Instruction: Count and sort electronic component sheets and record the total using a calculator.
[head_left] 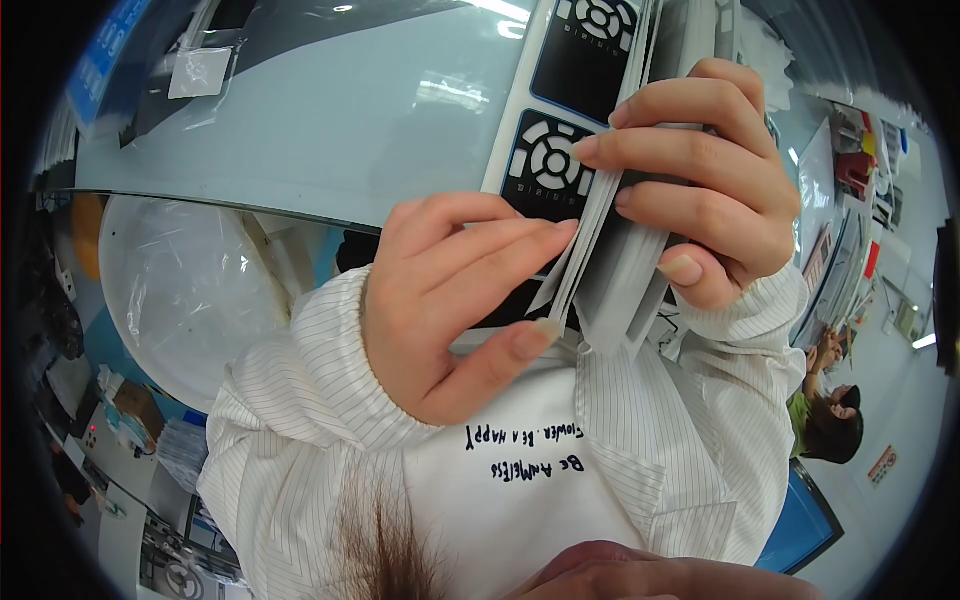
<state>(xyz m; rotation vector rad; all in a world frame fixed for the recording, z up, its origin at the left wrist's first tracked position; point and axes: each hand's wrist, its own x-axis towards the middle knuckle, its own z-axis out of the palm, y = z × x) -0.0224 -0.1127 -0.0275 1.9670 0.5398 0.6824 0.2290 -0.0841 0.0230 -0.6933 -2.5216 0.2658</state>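
A stack of thin sheets printed with black keypad panels (575, 85) stands tilted in front of my chest. Each visible panel has a ring of white button shapes with blue edging. My left hand (450, 300) pinches the near edges of several sheets between thumb and fingertips, and a corner there is slightly lifted. On the other side, my right hand (715, 170) wraps round the stack, fingertips on the sheet edges and thumb lower down. Between the hands the white edges fan apart a little. Part of the stack's back is hidden by my right fingers.
A glossy pale table (400, 130) spreads ahead, with a small white square in clear plastic (200, 72) at its far left. Below its edge, left, sits a large round white tub (175, 290) lined with plastic. Another person (830, 420) works at the far right.
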